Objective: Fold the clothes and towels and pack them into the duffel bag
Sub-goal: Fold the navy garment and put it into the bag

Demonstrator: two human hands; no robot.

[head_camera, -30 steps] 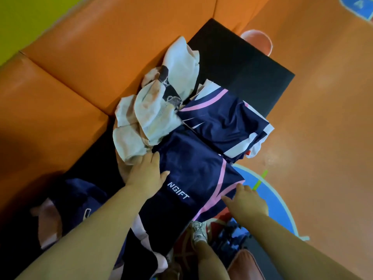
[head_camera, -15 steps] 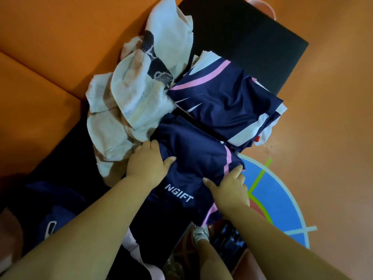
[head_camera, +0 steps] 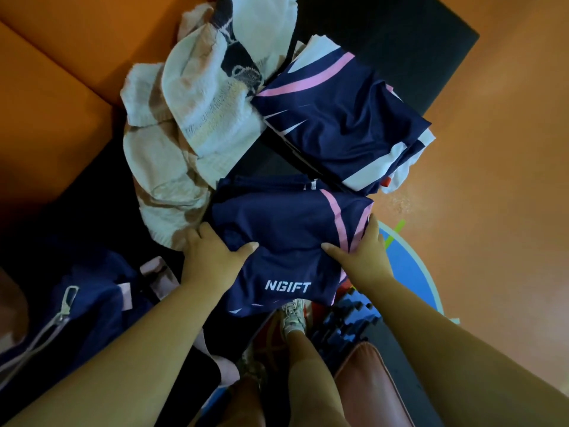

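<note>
A navy garment with pink stripes and white lettering (head_camera: 286,238) lies folded on the black bench (head_camera: 385,32) in front of me. My left hand (head_camera: 212,257) grips its left edge, thumb on top. My right hand (head_camera: 363,251) grips its right edge at the pink stripe. Beyond it sits a second folded navy, pink and white garment (head_camera: 341,121). A crumpled white and beige towel (head_camera: 191,127) is heaped to the left of both. The navy duffel bag (head_camera: 70,306), with a white zipper, lies at the lower left.
Orange padded cushions (head_camera: 61,72) rise behind and left of the bench. Orange floor (head_camera: 492,180) with a blue circle marking (head_camera: 409,272) lies to the right. My leg and a white shoe (head_camera: 292,315) are below the garment, near a pink padded object (head_camera: 369,383).
The long navy garment has been folded over into a shorter packet. My right hand moved from its lower corner up to its right edge; my left hand now clasps its left edge.
</note>
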